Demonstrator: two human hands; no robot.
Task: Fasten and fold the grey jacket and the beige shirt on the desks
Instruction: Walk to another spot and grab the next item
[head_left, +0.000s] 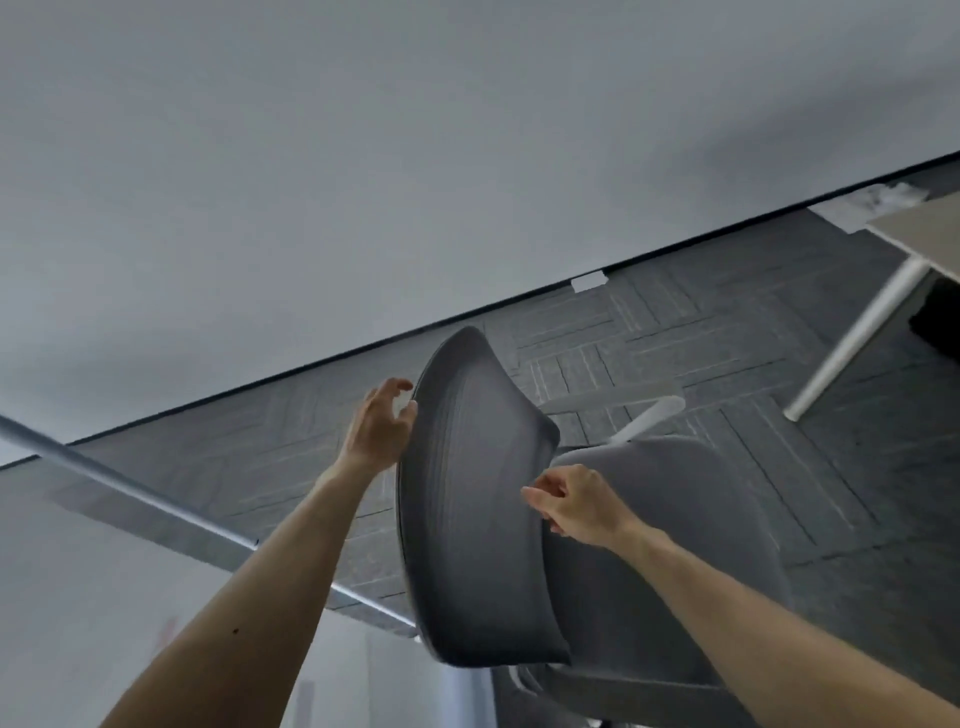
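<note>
Neither the grey jacket nor the beige shirt is in view. The camera is tilted and looks at a grey office chair backrest (478, 519). My left hand (382, 426) is at the backrest's upper left edge, fingers spread and curved, thumb close to the rim, holding nothing. My right hand (576, 504) hovers at the backrest's right edge above the chair seat (685, 530). Its fingers are loosely curled and point left, with nothing seen between them.
A pale desk top (919, 228) on a white slanted leg (857, 338) stands at the upper right. A grey metal rail (156, 509) crosses the lower left over a light surface. The chair's light armrest (649, 415) sticks out behind the backrest. Grey carpet tiles (675, 322) meet a plain wall.
</note>
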